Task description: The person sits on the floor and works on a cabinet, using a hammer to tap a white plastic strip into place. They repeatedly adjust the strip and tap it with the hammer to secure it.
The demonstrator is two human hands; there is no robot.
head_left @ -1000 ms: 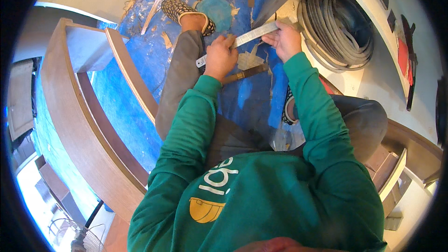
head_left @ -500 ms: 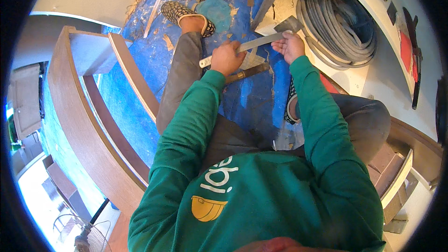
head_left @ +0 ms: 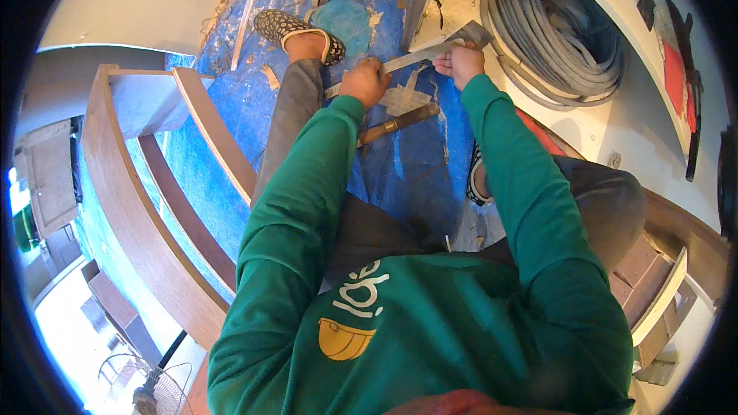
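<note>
A long, flat grey strip (head_left: 411, 60), like a ruler or a blade, runs between my two hands over the floor. My left hand (head_left: 365, 81) is closed round its near-left end. At the far right end my right hand (head_left: 461, 62) pinches the strip, its other fingers curled. A grey square piece (head_left: 473, 33) shows just beyond my right fingers; I cannot tell whether it joins the strip. Below the hands a wooden-handled tool with a flat dark blade (head_left: 400, 123) lies on the blue floor sheet (head_left: 403, 157), close to a torn pale scrap (head_left: 403, 98).
A thick coil of grey hose or cable (head_left: 550, 38) rests on a pale board at the upper right. Along the left stands a brown wooden frame (head_left: 146, 207) with cross rails. A wire-cage fan (head_left: 146, 392) is at lower left. Wood strips (head_left: 250, 11) lie near my patterned shoe (head_left: 296, 34).
Both hands and the strip have shifted slightly away from me and to the left. The grip looks the same, and the whole view has moved a little.
</note>
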